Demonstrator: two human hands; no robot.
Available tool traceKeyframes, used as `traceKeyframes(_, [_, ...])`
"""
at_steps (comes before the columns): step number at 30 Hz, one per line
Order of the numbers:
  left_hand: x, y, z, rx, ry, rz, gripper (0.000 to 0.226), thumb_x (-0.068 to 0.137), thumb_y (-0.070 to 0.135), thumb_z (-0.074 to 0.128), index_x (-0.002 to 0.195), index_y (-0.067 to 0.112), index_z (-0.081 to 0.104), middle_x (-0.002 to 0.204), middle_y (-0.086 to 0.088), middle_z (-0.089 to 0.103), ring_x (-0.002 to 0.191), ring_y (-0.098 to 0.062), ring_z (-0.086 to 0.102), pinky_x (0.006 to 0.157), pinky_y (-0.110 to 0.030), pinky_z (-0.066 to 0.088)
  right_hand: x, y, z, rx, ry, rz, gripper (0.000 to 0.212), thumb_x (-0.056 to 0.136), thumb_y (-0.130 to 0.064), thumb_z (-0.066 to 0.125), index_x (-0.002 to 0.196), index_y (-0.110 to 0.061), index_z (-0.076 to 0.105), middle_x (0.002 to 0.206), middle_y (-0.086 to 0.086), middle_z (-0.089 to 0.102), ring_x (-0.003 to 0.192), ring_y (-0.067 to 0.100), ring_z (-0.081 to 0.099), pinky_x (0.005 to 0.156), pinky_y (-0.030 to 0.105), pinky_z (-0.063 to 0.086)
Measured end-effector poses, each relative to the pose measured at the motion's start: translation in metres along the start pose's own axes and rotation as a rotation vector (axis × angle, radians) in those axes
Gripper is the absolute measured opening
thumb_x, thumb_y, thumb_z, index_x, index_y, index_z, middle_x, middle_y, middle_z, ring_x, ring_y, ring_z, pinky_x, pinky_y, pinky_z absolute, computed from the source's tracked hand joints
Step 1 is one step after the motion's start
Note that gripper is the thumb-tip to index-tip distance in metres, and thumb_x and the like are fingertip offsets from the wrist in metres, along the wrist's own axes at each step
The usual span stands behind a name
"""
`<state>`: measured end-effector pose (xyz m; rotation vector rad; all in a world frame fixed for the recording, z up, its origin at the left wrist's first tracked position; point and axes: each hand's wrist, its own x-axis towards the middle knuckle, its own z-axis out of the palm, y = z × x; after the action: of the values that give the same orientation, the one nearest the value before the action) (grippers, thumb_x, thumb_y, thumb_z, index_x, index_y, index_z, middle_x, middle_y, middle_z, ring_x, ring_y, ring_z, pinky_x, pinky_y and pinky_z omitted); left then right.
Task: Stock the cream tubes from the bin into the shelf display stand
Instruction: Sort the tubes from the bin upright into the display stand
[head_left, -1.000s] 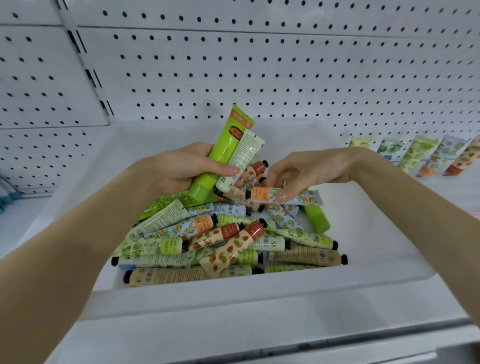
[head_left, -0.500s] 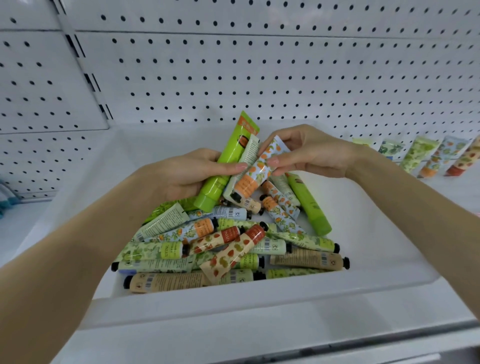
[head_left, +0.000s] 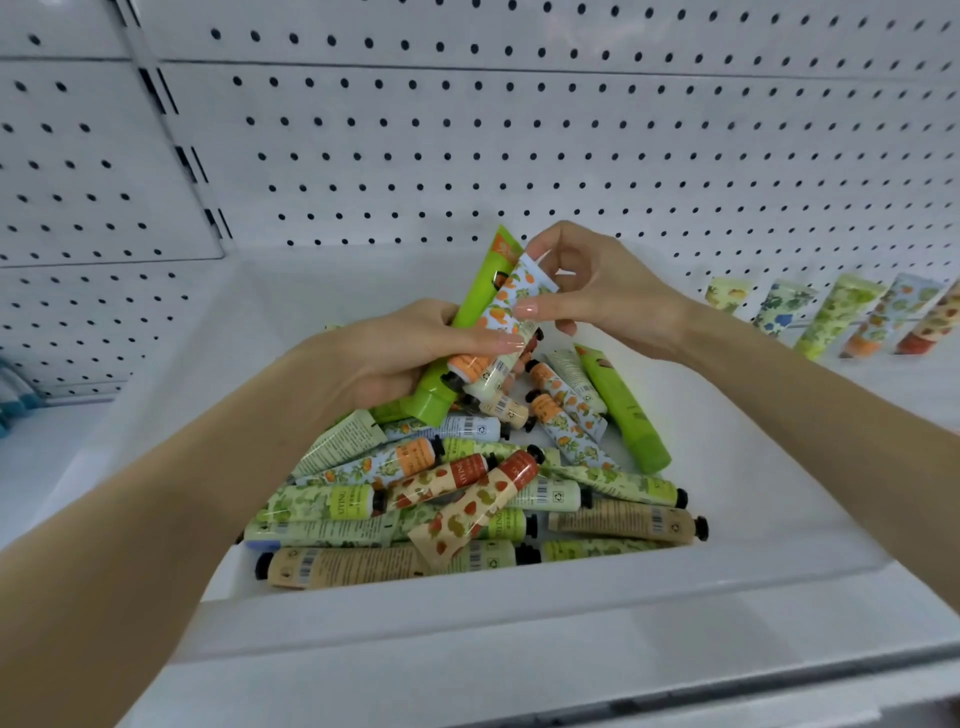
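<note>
My left hand (head_left: 395, 353) clasps a bright green plastic tube (head_left: 467, 306) and smaller tubes (head_left: 493, 371); my right hand (head_left: 608, 296) fingers pinch a pale blue, orange-printed tube (head_left: 511, 306) above the white plastic bin (head_left: 519, 597).

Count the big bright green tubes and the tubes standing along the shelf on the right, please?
Big bright green tubes: 2 (one gripped in the left hand, one lying in the bin)
Tubes standing on the shelf at right: 5 in view
Total: 7
</note>
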<state>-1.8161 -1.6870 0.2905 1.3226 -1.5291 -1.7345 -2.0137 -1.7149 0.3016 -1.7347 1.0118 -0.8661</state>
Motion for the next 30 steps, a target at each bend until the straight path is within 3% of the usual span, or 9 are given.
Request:
traceKeyframes(3, [0.000,0.001,-0.003,-0.004,0.064,-0.001,0.055,0.058,0.023,0.076,0.110,0.007,0.064,0.107,-0.015,0.071,0.094,-0.028,0.069,0.083,-0.041,0.057,0.000,0.001,-0.005,0.004,0.027,0.024,0.037,0.064,-0.019,0.081,0.091,-0.018,0.056,0.079,0.005,0.053,0.065,0.018,0.049,0.050,0.022,0.044])
traceKeyframes(6, [-0.002,0.002,-0.011,-0.032,0.133,-0.014,0.057,0.056,0.024,0.076,0.108,0.007,0.063,0.103,-0.014,0.072,0.091,-0.027,0.069,0.079,-0.042,0.057,-0.002,0.003,-0.006,-0.134,-0.036,0.040,0.026,0.070,-0.015,0.081,0.084,-0.014,0.059,0.072,0.000,0.055,0.058,0.010,0.050,0.051,0.023,0.044])
traceKeyframes(9, [-0.005,0.002,-0.018,-0.048,0.162,-0.027,0.061,0.053,0.026,0.077,0.110,0.007,0.063,0.093,-0.011,0.074,0.081,-0.025,0.071,0.073,-0.041,0.059,-0.005,0.004,0.006,-0.325,-0.297,0.118,0.022,0.074,-0.018,0.079,0.089,-0.007,0.067,0.079,0.004,0.065,0.061,0.005,0.057,0.055,0.021,0.048])
traceKeyframes(13, [-0.008,0.002,-0.018,-0.044,0.166,-0.033,0.067,0.053,0.028,0.079,0.114,0.005,0.063,0.105,-0.016,0.072,0.097,-0.033,0.068,0.087,-0.052,0.054,-0.010,0.011,0.027,-0.493,-0.699,0.258,0.025,0.077,-0.026,0.078,0.095,-0.010,0.071,0.087,0.004,0.071,0.073,0.009,0.063,0.070,0.023,0.052])
traceKeyframes(16, [-0.007,0.003,-0.019,-0.043,0.172,-0.027,0.066,0.054,0.028,0.079,0.113,0.005,0.063,0.105,-0.016,0.072,0.100,-0.033,0.067,0.089,-0.052,0.053,-0.011,0.020,0.040,-0.588,-0.823,0.277,0.027,0.076,-0.030,0.078,0.092,-0.011,0.067,0.080,-0.002,0.067,0.067,0.003,0.059,0.063,0.016,0.046])
traceKeyframes(19, [-0.005,0.003,-0.021,-0.038,0.164,-0.015,0.062,0.056,0.028,0.078,0.112,0.005,0.065,0.099,-0.013,0.074,0.095,-0.029,0.069,0.086,-0.048,0.055,-0.010,0.021,0.044,-0.594,-0.833,0.265,0.025,0.075,-0.027,0.079,0.087,-0.011,0.065,0.072,-0.007,0.063,0.061,0.001,0.056,0.059,0.014,0.043])
traceKeyframes(23, [-0.005,0.004,-0.022,-0.054,0.164,0.006,0.056,0.056,0.029,0.077,0.106,0.006,0.066,0.094,-0.011,0.075,0.086,-0.024,0.071,0.077,-0.040,0.059,-0.010,0.008,0.031,-0.542,-0.773,0.214,0.023,0.073,-0.020,0.082,0.084,-0.014,0.063,0.077,-0.003,0.063,0.066,0.005,0.057,0.063,0.022,0.047])
traceKeyframes(27, [-0.008,0.013,-0.021,-0.106,0.193,0.065,0.046,0.062,0.025,0.073,0.104,0.007,0.065,0.095,-0.008,0.074,0.077,-0.017,0.071,0.069,-0.029,0.060,-0.011,-0.012,0.002,-0.418,-0.537,0.164,0.023,0.071,-0.013,0.082,0.086,-0.014,0.063,0.081,-0.008,0.064,0.077,0.007,0.060,0.071,0.024,0.048])
traceKeyframes(30, [-0.014,0.023,-0.017,-0.203,0.251,0.123,0.038,0.069,0.023,0.071,0.103,0.008,0.065,0.090,-0.004,0.075,0.075,-0.013,0.072,0.063,-0.026,0.059,-0.014,-0.026,-0.023,-0.321,-0.340,0.134,0.021,0.075,-0.014,0.078,0.094,-0.015,0.069,0.093,0.003,0.066,0.086,0.010,0.059,0.079,0.023,0.048])
